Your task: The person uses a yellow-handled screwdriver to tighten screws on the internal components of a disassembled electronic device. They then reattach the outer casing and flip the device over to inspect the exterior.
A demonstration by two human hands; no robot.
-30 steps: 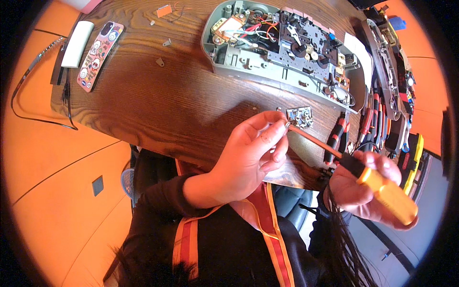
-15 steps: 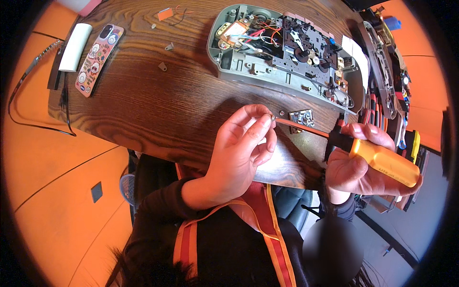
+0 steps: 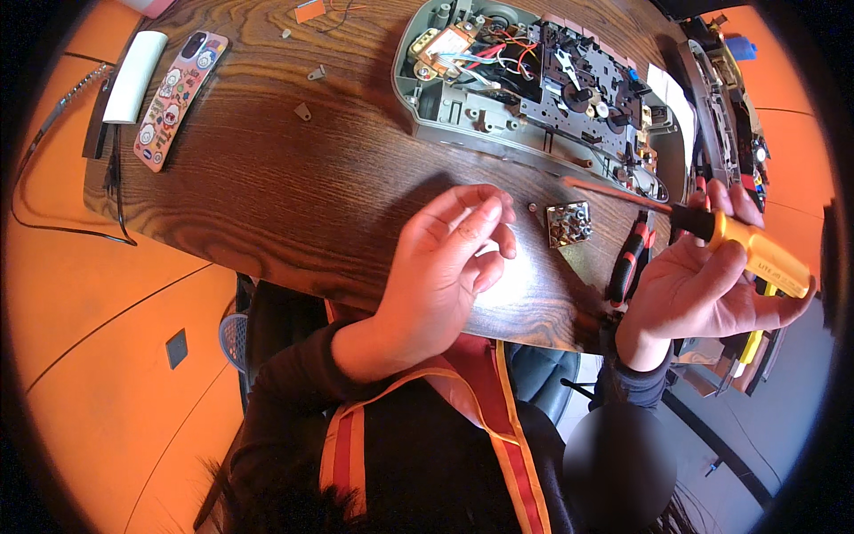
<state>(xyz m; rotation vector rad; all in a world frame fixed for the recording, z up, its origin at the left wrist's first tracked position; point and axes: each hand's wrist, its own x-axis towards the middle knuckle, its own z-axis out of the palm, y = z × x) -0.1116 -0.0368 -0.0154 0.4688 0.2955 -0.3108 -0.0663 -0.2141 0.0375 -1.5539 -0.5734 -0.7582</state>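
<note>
In my right hand [image 3: 685, 289] lies a yellow-handled screwdriver [image 3: 767, 254], its thin shaft pointing left towards the opened device. Its tip is apart from my left hand. My left hand [image 3: 454, 258] hovers over the near part of the table, thumb and fingertips pinched together; whatever they hold is too small or hidden. Just right of that hand sits a small square tray of screws [image 3: 569, 223], with one loose screw [image 3: 533, 206] beside it. Beyond both hands stands an opened grey device housing [image 3: 498, 138], full of wires and a black mechanism [image 3: 583, 89].
Red-and-black pliers [image 3: 630, 260] lie close to my right hand. A phone in a stickered case [image 3: 181, 100] and a white object [image 3: 136, 77] rest at the far left. Small flat pieces [image 3: 303, 111] are scattered on the wooden table [image 3: 267, 196]. More electronic parts [image 3: 716, 107] stand at the right.
The screwdriver has moved right and up with my right hand, its tip leaving my left fingertips. My left hand stays nearly in place, still pinched.
</note>
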